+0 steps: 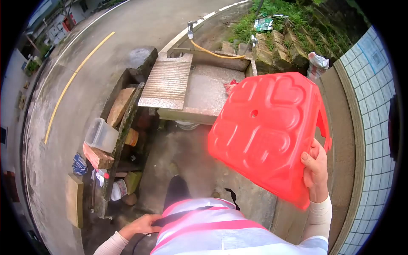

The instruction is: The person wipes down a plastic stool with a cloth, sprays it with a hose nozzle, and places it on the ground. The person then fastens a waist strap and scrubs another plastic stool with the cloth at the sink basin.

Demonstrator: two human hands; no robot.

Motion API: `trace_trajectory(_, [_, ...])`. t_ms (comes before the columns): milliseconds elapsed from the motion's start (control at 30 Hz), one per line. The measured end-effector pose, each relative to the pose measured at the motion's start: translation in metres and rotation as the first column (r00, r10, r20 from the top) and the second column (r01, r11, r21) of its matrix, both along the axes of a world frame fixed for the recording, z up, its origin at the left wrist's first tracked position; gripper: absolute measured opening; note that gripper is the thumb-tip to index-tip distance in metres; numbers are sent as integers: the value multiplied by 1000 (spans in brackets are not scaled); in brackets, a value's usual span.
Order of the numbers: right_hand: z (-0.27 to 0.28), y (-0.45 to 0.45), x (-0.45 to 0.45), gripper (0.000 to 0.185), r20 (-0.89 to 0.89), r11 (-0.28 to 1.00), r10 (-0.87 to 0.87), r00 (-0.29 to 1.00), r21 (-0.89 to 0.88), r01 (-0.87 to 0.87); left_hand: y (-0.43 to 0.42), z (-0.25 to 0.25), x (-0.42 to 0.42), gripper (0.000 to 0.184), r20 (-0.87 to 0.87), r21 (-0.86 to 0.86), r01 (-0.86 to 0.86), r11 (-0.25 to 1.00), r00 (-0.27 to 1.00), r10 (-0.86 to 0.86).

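Note:
A red plastic stool (259, 123) is lifted in front of me on the right, its moulded seat facing the camera with a small hole in the middle. My right hand (315, 165) grips the stool by its lower right side, thumb over the edge of the seat. Low on the left, my left hand (142, 224) is beside my striped shirt (208, 229) at the waist. Its fingers are curled against dark cloth there, and what they hold, if anything, is hidden.
Ahead stands a concrete sink (208, 87) with a ribbed washboard (166, 80), a tap (191, 29) and a yellow hose (216, 54). On the left, a low ledge carries a clear plastic box (102, 135) and bricks (97, 156). A tiled wall (374, 127) runs along the right.

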State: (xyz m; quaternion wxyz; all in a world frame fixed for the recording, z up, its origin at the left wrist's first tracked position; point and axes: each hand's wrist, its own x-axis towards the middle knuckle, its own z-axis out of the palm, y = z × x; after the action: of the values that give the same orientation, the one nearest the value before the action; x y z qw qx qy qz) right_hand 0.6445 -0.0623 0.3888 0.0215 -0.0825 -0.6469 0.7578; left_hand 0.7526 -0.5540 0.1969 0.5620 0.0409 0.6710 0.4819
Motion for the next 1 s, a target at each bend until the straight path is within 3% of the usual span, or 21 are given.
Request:
trace_trajectory(100, [15,-74,-107,44,3,990,141,990,16,-141,-37,4,-7,44,22,89,-295,951,955,295])
trace_trajectory(200, [-5,-141,-213,35,19,963,270,963,20,-270,-62,21,-26,48,-81,51,-414,909,906,416])
trace_trajectory(367, [-56,-258,-340,23,166,921,366,916,74,-382,-84,27,-45,54,33,33,-662,749,750,661])
trace_trajectory(433, [-71,-296,-380,24,211,889,415,885,112,-444,-83,13,-40,54,-22,56,-698,714,714,700])
trace_trajectory(600, [-116,-365,-466,23,260,788,496,828,264,-556,-61,-5,-35,39,-7,-8,-864,504,504,864])
trace_trajectory(700, [-119,-411,-491,26,324,768,541,776,187,-613,-34,0,-46,21,87,-65,-935,350,344,935])
trace_trajectory(800, [-144,-435,-527,28,340,670,611,715,258,-696,3,-2,-55,14,297,-23,-989,145,131,946])
trace_trajectory(867, [-156,-444,-525,28,317,630,646,695,294,-719,26,-4,-63,13,334,-52,-990,132,108,936])
trace_trajectory(967, [-213,-444,-562,29,375,325,720,583,560,-762,51,-8,-68,15,344,-9,-988,156,143,928])
trace_trajectory(1000, [-213,-440,-544,34,372,263,786,493,521,-812,57,-7,-71,16,341,17,-982,189,183,922])
